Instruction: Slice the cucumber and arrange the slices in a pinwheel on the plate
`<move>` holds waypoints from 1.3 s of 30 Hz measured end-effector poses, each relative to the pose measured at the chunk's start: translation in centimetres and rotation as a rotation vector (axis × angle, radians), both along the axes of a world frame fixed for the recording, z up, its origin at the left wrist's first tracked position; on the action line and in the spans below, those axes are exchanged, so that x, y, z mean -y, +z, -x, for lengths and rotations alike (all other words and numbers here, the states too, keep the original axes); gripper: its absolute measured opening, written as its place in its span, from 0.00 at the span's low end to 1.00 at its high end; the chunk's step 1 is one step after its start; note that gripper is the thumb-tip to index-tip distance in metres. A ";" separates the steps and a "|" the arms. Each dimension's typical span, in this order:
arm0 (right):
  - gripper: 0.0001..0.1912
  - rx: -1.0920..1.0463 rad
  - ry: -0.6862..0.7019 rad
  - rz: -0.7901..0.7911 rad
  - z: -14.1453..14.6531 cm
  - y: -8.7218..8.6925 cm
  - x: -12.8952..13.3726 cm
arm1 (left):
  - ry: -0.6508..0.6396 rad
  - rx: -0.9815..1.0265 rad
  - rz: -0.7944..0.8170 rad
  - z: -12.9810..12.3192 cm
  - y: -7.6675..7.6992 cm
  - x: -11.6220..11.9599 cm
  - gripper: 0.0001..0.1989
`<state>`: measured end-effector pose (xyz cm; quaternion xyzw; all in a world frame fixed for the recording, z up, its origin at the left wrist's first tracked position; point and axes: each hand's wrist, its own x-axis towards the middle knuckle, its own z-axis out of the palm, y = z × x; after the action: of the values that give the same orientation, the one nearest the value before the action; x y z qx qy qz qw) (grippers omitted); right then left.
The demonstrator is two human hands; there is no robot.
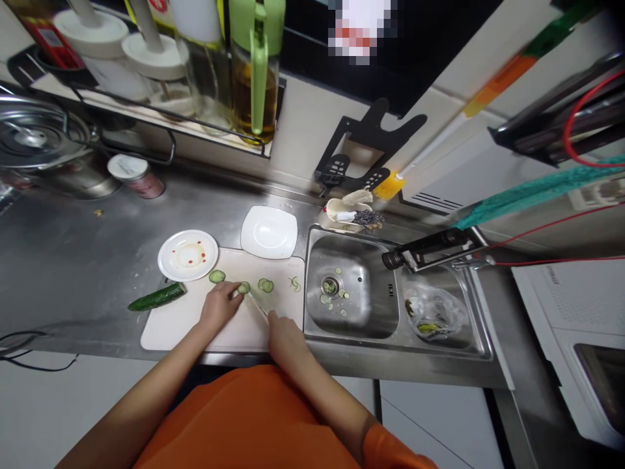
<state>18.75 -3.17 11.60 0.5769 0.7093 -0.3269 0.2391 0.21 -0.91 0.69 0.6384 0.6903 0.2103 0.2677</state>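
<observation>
The person's left hand has its fingers bent nearly closed, pinching a small, pale, green-rimmed piece of cucumber on the board; the right hand is closed around the handle of a knife with a thin, light-coloured blade. The blade's tip points at the left fingertips, so a slip on moist, smooth flesh could nick them. Beneath lies a flat white cutting board with rounded corners, holding flat, round cucumber slices and thin, curled green slivers. A long, dark-green cucumber length straddles the board's left edge and could roll, being cylindrical. Beyond sit a glossy round white plate with red spots and a shiny, squarish white dish. To the right, thin slices lie in a brushed-metal sink basin, some at the drain, which they might clog.
</observation>
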 end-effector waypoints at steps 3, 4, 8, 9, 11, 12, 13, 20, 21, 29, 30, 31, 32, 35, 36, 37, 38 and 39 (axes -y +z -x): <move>0.17 -0.006 -0.010 0.015 0.1 0.0 -0.1 | -0.001 -0.013 -0.027 0.0 -0.2 0.0 0.16; 0.17 -0.010 -0.013 0.017 0.1 0.0 -0.1 | 0.000 -0.016 -0.035 0.0 -0.3 0.0 0.16; 0.17 -0.029 -0.019 0.004 0.2 -0.2 -0.1 | -0.004 -0.019 -0.051 0.1 -0.7 0.0 0.16; 0.18 -0.033 -0.021 0.003 0.3 -0.2 -0.1 | -0.006 -0.019 -0.047 0.1 -0.7 0.0 0.16; 0.18 -0.037 -0.028 0.009 0.4 -0.3 -0.1 | -0.005 -0.014 -0.038 0.1 -0.7 0.0 0.16; 0.18 -0.036 -0.032 0.012 0.4 -0.4 -0.1 | -0.001 -0.011 -0.035 0.1 -0.6 0.0 0.15; 0.18 -0.034 -0.033 0.013 0.4 -0.5 0.0 | 0.003 -0.007 -0.032 0.1 -0.5 0.0 0.15; 0.18 0.003 -0.025 0.015 -1.2 -0.6 1.3 | 0.035 -0.003 0.015 0.0 0.2 -0.4 0.13; 0.18 0.008 -0.028 0.015 -1.6 -0.5 1.5 | 0.043 0.002 0.023 -0.1 0.3 -0.5 0.13; 0.20 0.044 -0.054 0.069 -3.3 0.3 2.3 | 0.048 0.049 0.108 -0.1 1.5 -0.8 0.08; 0.20 0.041 -0.060 0.070 -3.3 0.3 2.3 | 0.051 0.058 0.122 -0.1 1.6 -0.8 0.08; 0.21 0.038 -0.066 0.072 -3.3 0.3 2.4 | 0.059 0.066 0.134 0.1 1.8 -0.7 0.08; 0.21 0.039 -0.072 0.074 -3.3 0.3 2.4 | 0.072 0.072 0.144 0.3 1.9 -0.7 0.08; 0.21 0.046 -0.076 0.082 -3.3 0.3 2.4 | 0.129 0.069 0.151 1.3 2.4 -0.6 0.09; 0.21 0.046 -0.074 0.085 -3.2 0.4 2.3 | 0.150 0.061 0.146 1.8 2.5 -0.7 0.10; 0.21 0.048 -0.074 0.091 -3.2 0.4 2.3 | 0.175 0.053 0.139 2.3 2.7 -0.8 0.11; 0.21 0.049 -0.074 0.097 -3.2 0.4 2.3 | 0.202 0.042 0.133 2.8 2.8 -0.9 0.11; 0.21 0.048 -0.074 0.102 -3.2 0.5 2.3 | 0.230 0.028 0.130 3.2 3.0 -1.0 0.11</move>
<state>21.99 -5.45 12.05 0.5976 0.6639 -0.3571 0.2729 -3.00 0.14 3.66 0.5336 0.7672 0.2031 0.2921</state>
